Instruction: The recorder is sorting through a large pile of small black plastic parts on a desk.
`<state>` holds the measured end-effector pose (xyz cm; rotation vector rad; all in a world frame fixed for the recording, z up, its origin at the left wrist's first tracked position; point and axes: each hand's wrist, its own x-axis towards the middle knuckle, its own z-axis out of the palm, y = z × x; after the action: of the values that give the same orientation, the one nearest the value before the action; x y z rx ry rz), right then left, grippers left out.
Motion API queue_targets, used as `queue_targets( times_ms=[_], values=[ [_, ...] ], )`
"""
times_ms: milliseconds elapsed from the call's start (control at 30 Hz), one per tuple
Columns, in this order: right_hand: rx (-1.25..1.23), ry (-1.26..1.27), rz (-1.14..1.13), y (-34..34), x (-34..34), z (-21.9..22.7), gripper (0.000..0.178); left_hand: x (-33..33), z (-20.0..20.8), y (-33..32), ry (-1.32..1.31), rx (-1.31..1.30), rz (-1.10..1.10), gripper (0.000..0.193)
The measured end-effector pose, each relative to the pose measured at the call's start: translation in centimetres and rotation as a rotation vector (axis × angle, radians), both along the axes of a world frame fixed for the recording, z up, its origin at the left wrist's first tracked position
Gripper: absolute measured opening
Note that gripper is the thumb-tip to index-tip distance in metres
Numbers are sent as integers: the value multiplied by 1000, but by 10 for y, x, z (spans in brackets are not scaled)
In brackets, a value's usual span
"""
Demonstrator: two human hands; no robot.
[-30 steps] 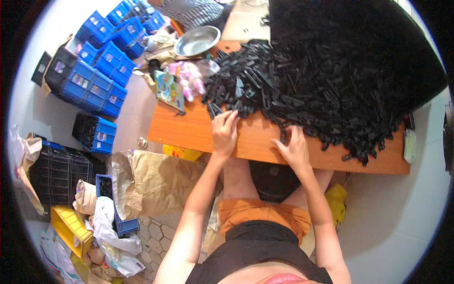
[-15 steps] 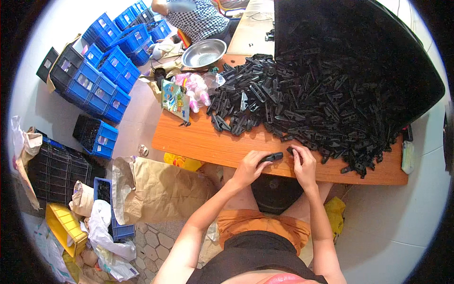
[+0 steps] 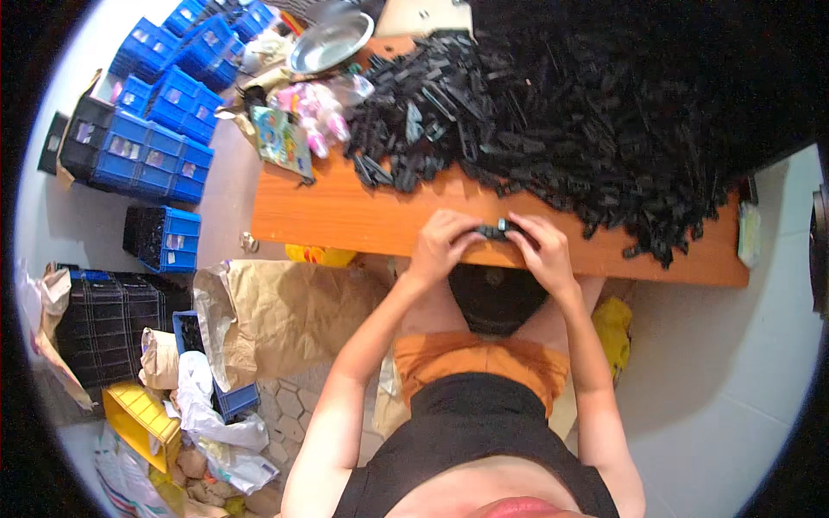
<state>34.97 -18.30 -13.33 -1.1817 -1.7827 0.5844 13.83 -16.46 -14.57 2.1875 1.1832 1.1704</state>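
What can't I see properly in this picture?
All in the head view:
Dark piece: too small, partly covered by the left hand and right hand.
Black pile: lower pieces hidden under upper ones.
Labels on the blue bins: too small and blurry to read.
Patterned cloth: cut off by top edge.

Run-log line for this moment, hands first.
left hand: pinching small dark piece; right hand: pinching its right end; piece location: near table's front edge; black parts pile: on table, beyond hands
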Motion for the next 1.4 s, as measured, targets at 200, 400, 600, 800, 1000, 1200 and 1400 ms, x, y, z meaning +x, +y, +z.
queue_targets(
  times_ms=[200,400,600,800,1000,1200,1400],
  values=[
    [11,-8,51,6,4,0,30,1,1,4,17,-64,40,23],
    [-31,28,110,-1,10,-9,30,-4,-1,-8,34,-106,64,23],
    [-60,60,81,-3,6,-4,29,1,-1,-6,8,-115,55,24],
    [38,61,94,3,-7,-6,25,6,0,-3,31,-27,29,27],
    [-32,18,138,1,-14,-10,27,-2,-4,-17,142,97,60,36],
    [-54,5,108,-4,-4,-2,28,-26,-43,-122,18,12,505,20],
    [-59,-9,121,-1,-10,1,28,-125,-209,-273,-239,-1112,871,46]
  ],
)
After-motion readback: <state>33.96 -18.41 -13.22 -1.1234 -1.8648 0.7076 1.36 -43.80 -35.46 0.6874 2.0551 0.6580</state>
